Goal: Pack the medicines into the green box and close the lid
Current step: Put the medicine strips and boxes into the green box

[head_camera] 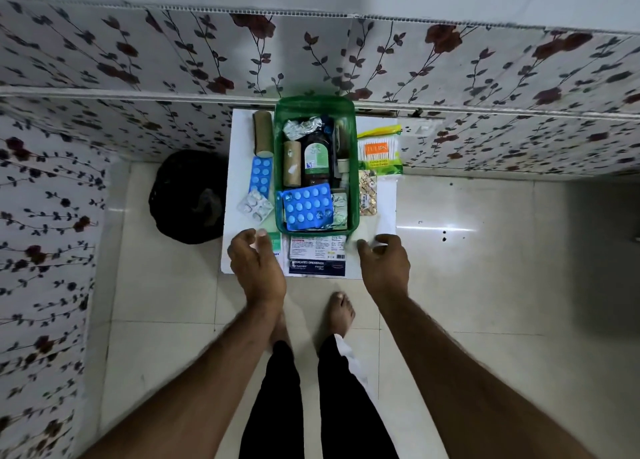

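Note:
The green box (pixel 352 167) stands lidless on a small white table (pixel 386 209), holding a dark syrup bottle (pixel 316 160), a brown roll (pixel 292 164), foil strips and a blue tablet strip (pixel 307 208). Left of the box lie a longer brown roll (pixel 264 137), another blue strip (pixel 261 180) and a silver strip (pixel 254 206). To its right lie a cotton-bud pack (pixel 380 154) and a golden strip (pixel 367 192). A medicated-dressings box (pixel 317 256) lies in front. My left hand (pixel 254 262) and right hand (pixel 384 262) hover over the table's near edge, fingers curled and apart, holding nothing.
A black bin (pixel 188 197) sits on the tiled floor left of the table. Floral-patterned walls close in behind and on the left. A white socket (pixel 420 129) is on the wall at the right. My bare feet (pixel 341 314) stand just in front of the table.

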